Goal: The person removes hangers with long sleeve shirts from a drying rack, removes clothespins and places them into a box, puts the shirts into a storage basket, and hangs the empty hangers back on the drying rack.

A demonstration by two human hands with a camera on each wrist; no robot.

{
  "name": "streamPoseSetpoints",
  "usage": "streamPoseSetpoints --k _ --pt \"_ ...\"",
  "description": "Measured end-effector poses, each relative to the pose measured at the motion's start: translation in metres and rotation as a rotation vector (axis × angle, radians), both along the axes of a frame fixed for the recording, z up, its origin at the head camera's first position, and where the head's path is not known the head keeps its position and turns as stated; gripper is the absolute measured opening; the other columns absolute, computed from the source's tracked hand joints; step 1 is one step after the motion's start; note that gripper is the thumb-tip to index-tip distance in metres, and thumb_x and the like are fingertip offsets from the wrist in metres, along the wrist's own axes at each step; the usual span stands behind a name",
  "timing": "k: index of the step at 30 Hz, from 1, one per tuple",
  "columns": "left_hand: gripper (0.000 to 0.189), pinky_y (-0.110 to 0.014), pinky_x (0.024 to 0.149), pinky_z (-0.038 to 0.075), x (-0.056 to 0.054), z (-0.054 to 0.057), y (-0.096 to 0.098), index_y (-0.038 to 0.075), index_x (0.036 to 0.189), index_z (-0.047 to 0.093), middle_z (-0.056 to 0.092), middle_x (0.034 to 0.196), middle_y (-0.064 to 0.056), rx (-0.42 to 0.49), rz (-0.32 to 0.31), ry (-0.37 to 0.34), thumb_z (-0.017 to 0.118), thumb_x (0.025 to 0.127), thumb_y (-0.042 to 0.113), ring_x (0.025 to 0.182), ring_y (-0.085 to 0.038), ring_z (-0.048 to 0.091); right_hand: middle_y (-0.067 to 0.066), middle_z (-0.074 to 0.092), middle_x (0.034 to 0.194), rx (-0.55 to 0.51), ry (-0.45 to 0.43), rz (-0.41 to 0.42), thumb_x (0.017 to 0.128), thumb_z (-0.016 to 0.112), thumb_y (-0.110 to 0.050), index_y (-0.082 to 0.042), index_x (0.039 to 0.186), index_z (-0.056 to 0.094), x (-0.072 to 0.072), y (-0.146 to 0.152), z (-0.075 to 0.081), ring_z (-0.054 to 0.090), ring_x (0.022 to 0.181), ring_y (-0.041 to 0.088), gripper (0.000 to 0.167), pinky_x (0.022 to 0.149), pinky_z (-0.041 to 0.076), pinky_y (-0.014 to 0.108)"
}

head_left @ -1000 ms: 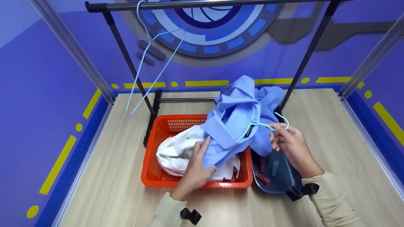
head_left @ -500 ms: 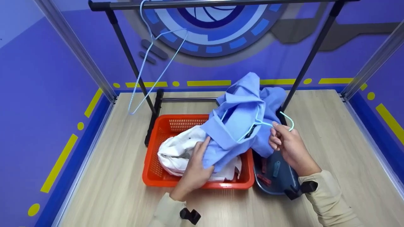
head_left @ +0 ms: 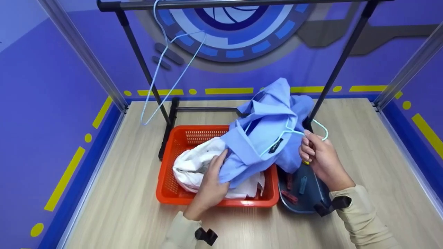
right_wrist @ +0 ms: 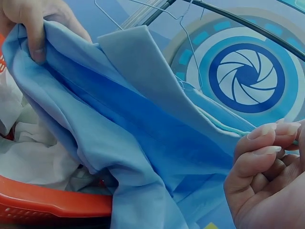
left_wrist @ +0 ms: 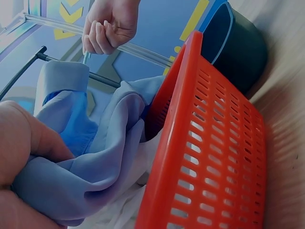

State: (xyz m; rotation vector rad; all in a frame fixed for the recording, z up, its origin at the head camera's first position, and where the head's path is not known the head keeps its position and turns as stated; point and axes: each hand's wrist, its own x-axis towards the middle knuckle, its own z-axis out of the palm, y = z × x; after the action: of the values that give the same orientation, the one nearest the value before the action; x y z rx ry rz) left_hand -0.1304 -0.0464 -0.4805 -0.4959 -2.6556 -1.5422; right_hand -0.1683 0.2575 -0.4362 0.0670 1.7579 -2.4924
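Note:
A light blue collared shirt (head_left: 242, 145) is held up over the baskets, its collar spread and a dark label inside the neck. My left hand (head_left: 211, 183) grips the shirt's front edge, thumb and fingers pinching the cloth, as the left wrist view shows with the shirt (left_wrist: 90, 167) folded in the grasp. My right hand (head_left: 322, 155) pinches the neck of a pale blue hanger (head_left: 289, 130) just below its hook; the hanger's shoulders lie inside the shirt's collar and are partly hidden. In the right wrist view the right hand (right_wrist: 271, 176) has its fingers curled at the hanger's neck.
Under the shirt stands an orange-red plastic basket (head_left: 166, 186) with white cloth (head_left: 188, 169) inside. Beside it, a dark bin (head_left: 304, 204) holds red and teal clothespins (head_left: 303, 185). A second hanger (head_left: 152, 83) hangs from the black rack's bar (head_left: 221, 4).
My right hand has shifted slightly right and up with the hanger, drawing the shirt's collar along. The left hand keeps hold of the shirt's edge and has moved a little left.

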Motion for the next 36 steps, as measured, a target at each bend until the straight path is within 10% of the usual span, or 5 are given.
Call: streamPoseSetpoints --k 27,36 --pt "0.082 -0.04 0.099 0.039 -0.006 0.001 -0.011 0.016 0.144 0.043 0.052 0.119 -0.003 0.02 -0.006 -0.037 0.061 0.069 -0.013 0.112 -0.018 0.047 -0.006 0.034 0.053 -0.069 -0.026 0.04 0.105 0.038 -0.024 -0.01 0.067 0.046 -0.006 0.025 -0.001 0.033 0.046 0.009 0.041 0.054 0.014 0.03" --pt "0.097 -0.038 0.094 0.044 0.001 0.017 -0.001 0.008 0.148 0.035 0.047 0.124 -0.007 -0.083 0.082 -0.025 0.084 0.071 0.04 0.11 -0.021 0.05 -0.007 0.031 0.052 -0.132 -0.109 0.03 0.106 0.034 -0.024 -0.013 0.07 0.048 -0.002 0.008 0.007 0.029 0.046 0.008 0.04 0.055 0.011 0.028"
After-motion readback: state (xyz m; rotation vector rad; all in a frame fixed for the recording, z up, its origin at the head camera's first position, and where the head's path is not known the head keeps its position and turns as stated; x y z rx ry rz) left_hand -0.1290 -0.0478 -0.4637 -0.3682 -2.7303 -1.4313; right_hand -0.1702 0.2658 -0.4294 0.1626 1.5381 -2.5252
